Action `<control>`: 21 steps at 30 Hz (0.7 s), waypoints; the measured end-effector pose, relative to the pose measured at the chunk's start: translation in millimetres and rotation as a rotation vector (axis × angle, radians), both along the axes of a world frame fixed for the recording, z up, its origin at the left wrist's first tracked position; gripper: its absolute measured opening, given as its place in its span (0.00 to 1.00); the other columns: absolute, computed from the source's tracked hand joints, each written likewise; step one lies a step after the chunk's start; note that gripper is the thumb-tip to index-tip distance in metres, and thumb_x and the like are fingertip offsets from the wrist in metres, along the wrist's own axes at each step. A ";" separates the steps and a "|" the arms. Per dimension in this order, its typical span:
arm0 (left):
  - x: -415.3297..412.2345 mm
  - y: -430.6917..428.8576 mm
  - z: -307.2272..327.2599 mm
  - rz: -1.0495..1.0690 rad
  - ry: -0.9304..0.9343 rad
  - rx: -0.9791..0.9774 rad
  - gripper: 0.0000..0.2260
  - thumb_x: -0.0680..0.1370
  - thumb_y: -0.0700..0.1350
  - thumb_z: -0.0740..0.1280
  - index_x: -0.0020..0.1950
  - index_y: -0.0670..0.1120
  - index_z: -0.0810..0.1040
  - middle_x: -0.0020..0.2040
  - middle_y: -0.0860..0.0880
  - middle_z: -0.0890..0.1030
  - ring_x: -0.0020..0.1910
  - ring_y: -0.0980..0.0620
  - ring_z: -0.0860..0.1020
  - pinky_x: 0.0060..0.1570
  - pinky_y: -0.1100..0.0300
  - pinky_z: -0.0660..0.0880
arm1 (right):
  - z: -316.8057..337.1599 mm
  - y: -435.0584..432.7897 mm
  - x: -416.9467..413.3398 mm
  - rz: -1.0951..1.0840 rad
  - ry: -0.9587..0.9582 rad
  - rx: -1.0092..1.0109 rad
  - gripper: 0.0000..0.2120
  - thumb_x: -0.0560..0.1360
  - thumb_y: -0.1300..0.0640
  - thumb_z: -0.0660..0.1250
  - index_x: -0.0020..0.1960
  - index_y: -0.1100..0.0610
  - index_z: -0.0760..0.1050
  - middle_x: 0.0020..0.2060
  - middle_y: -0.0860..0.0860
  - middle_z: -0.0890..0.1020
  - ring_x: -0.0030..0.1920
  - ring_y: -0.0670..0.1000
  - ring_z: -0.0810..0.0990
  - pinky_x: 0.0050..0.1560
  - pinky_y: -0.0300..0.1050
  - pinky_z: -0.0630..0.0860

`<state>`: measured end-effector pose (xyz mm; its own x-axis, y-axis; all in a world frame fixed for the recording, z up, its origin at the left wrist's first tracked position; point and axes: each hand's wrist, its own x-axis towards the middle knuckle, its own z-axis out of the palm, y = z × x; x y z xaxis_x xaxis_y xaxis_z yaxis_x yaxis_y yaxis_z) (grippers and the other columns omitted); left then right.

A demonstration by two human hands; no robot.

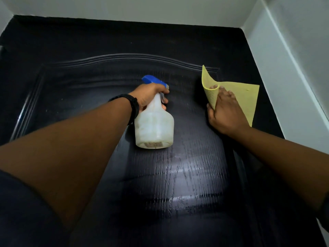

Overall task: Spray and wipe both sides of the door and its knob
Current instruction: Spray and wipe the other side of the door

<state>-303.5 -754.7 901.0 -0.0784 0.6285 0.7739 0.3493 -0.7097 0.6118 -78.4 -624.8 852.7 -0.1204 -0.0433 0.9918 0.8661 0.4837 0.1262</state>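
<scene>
A black panelled door fills the view, its wood grain shining wet in streaks low in the middle. My left hand grips the neck of a cloudy white spray bottle with a blue trigger head, its nozzle aimed at the upper panel. My right hand presses a yellow cloth flat against the door's upper right part, one corner of the cloth curling over my fingers. A black watch sits on my left wrist. The knob is out of sight.
A white door frame runs down the right side, with white wall above the door and at the far left. A curved raised moulding borders the door's upper panel.
</scene>
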 end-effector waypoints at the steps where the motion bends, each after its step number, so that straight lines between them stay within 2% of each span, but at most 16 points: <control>1: -0.1 -0.3 -0.5 -0.001 -0.002 0.000 0.15 0.79 0.43 0.67 0.64 0.38 0.78 0.36 0.44 0.81 0.24 0.51 0.78 0.27 0.62 0.77 | -0.2 -0.7 0.3 -0.001 -0.002 -0.006 0.33 0.78 0.46 0.51 0.77 0.65 0.56 0.74 0.62 0.64 0.76 0.59 0.60 0.77 0.55 0.53; 7: -0.6 -0.9 0.7 0.019 0.014 -0.014 0.13 0.79 0.43 0.67 0.60 0.38 0.78 0.37 0.45 0.82 0.25 0.51 0.78 0.27 0.61 0.77 | -1.5 -4.3 -0.3 0.010 0.003 -0.025 0.31 0.81 0.49 0.56 0.77 0.64 0.55 0.75 0.62 0.63 0.76 0.59 0.60 0.78 0.55 0.52; 10: 0.3 -0.9 2.8 0.050 0.041 -0.025 0.14 0.79 0.44 0.68 0.60 0.37 0.79 0.37 0.45 0.83 0.25 0.51 0.79 0.28 0.61 0.77 | -0.5 -6.4 -2.4 0.001 0.008 -0.062 0.31 0.81 0.48 0.54 0.78 0.64 0.54 0.76 0.61 0.61 0.77 0.59 0.58 0.78 0.56 0.51; 13: -0.9 -2.3 4.9 0.049 0.057 -0.030 0.14 0.78 0.43 0.68 0.61 0.38 0.79 0.37 0.45 0.83 0.26 0.51 0.79 0.29 0.61 0.78 | 0.6 -15.1 -26.4 -0.032 0.073 -0.119 0.34 0.80 0.45 0.50 0.78 0.65 0.50 0.78 0.61 0.55 0.78 0.60 0.52 0.78 0.58 0.47; 16: -2.3 -7.1 3.9 0.046 0.060 -0.049 0.09 0.78 0.43 0.68 0.52 0.38 0.81 0.36 0.44 0.82 0.24 0.51 0.77 0.28 0.62 0.76 | 5.5 -31.3 -69.4 -0.049 0.059 -0.137 0.34 0.81 0.45 0.50 0.79 0.63 0.46 0.79 0.60 0.48 0.79 0.60 0.45 0.77 0.60 0.45; 18: -8.4 -11.5 3.8 0.059 0.070 -0.063 0.09 0.79 0.43 0.67 0.42 0.38 0.79 0.30 0.46 0.81 0.21 0.52 0.76 0.24 0.65 0.74 | 12.0 -43.0 -102.0 -0.034 0.055 -0.153 0.34 0.81 0.44 0.48 0.79 0.63 0.45 0.79 0.59 0.46 0.79 0.60 0.42 0.77 0.60 0.42; 21: -28.9 -21.1 6.7 0.087 0.079 -0.081 0.11 0.78 0.44 0.68 0.39 0.39 0.79 0.29 0.46 0.80 0.22 0.52 0.77 0.24 0.65 0.73 | 25.4 -57.3 -138.7 0.018 0.167 -0.226 0.35 0.81 0.43 0.47 0.79 0.64 0.45 0.79 0.61 0.46 0.78 0.62 0.41 0.76 0.62 0.40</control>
